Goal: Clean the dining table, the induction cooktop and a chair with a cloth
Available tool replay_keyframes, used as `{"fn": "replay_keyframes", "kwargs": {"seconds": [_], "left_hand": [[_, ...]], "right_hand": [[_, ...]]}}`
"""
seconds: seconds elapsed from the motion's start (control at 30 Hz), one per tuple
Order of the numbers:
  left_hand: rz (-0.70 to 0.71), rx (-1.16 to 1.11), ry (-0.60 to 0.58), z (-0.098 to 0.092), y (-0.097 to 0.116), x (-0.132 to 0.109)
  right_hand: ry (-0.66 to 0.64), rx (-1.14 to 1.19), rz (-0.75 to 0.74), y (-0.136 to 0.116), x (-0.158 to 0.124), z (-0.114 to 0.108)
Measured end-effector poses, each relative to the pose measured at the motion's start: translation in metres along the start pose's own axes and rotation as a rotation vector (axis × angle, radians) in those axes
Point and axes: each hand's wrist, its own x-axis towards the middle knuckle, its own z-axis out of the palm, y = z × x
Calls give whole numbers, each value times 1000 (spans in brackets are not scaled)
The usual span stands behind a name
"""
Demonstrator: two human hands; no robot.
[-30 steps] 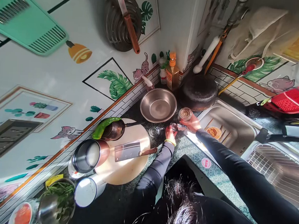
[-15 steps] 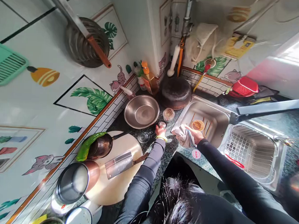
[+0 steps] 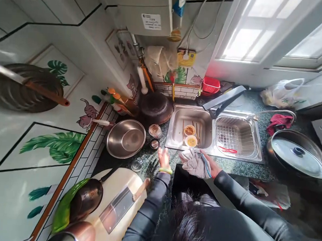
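Note:
My left hand [image 3: 163,158] is over the counter, fingers stretched out and holding nothing. Just beyond its fingertips stands a small round jar with a dark rim [image 3: 154,144], apart from the hand. A clear jar with brownish contents [image 3: 155,131] is behind that, and an empty-looking glass jar [image 3: 138,164] lies to the left. My right hand [image 3: 211,165] grips a bunched greyish cloth [image 3: 193,162] in front of the sink's edge; its fingers are partly hidden behind the fabric. Two small bowls with food residue, one brown [image 3: 189,130] and one yellowish [image 3: 191,141], sit in the left basin.
The double sink [image 3: 169,135] has a wire rack [image 3: 226,134] in its right basin. A metal basin [image 3: 126,138] and an upturned wok [image 3: 155,108] stand at the back left. A cleaver [image 3: 117,207] lies on the round chopping board [image 3: 132,174]. A lidded pan [image 3: 297,153] is at right.
The view has swung right. My left hand has let go of the small round jar and drawn back from it. My right hand still grips the cloth, now nearer to me.

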Motion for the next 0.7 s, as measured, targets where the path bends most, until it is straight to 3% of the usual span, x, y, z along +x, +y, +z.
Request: {"fn": "replay_keyframes", "kwargs": {"seconds": [0.03, 0.07, 0.17, 0.33, 0.4, 0.47, 0.53, 0.7], "left_hand": [[-50, -5, -97, 8, -12, -17], [-170, -36, -313, 16, -25, -33], [-359, -51, -569, 39, -60, -73], [-500, -54, -618, 63, -90, -94], [-523, -74, -580, 69, -91, -90], [-502, -111, -494, 74, -87, -82], [-453, -139, -380, 78, -78, -73], [-237, -102, -177, 83, -49, -54]], "right_hand": [[-21, 7, 4, 8, -10, -1], [-33, 7, -5, 14, -19, -3], [42, -55, -74, 29, -45, -14], [544, -471, -408, 35, -73, -47], [643, -609, -476, 25, -74, -61], [681, -698, -502, 1, -64, -74], [691, -696, -519, -39, -44, -87], [707, -343, -632, -188, 40, -111]]}}
